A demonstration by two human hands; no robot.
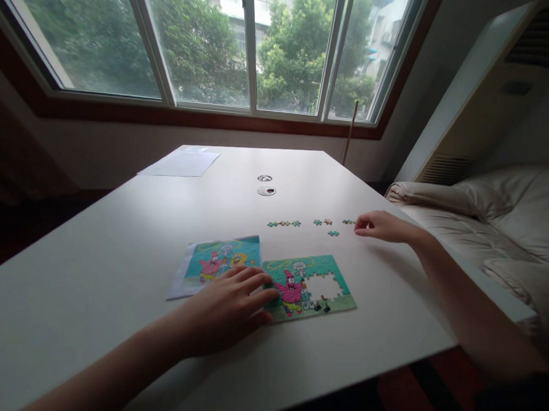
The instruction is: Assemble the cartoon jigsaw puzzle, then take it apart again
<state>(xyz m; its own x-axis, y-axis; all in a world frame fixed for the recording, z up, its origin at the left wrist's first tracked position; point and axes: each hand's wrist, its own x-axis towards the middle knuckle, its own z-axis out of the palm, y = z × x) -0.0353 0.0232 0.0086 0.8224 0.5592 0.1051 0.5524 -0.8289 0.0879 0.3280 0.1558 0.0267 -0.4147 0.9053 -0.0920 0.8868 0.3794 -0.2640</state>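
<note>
My left hand (237, 298) lies with fingers stretched out, its fingertips on the left edge of a jigsaw puzzle (278, 270). That puzzle shows a pink starfish and a grey-green figure, with a jagged gap in its right part where white shows through. Partly under my left hand and forearm, a picture sheet (226, 255) bears a similar cartoon scene. Farther right, my right hand (379, 226) rests low over the table, fingers curled together beside some loose puzzle pieces (347, 221). Whatever its fingertips pinch is hidden.
More loose puzzle pieces (285, 223) form a row beyond the puzzle, and a single piece (333, 233) lies nearer. Two round discs (266, 191) sit farther back on the white table (92, 251). Paper sheets (180, 162) lie far left; a sofa (486, 210) stands right.
</note>
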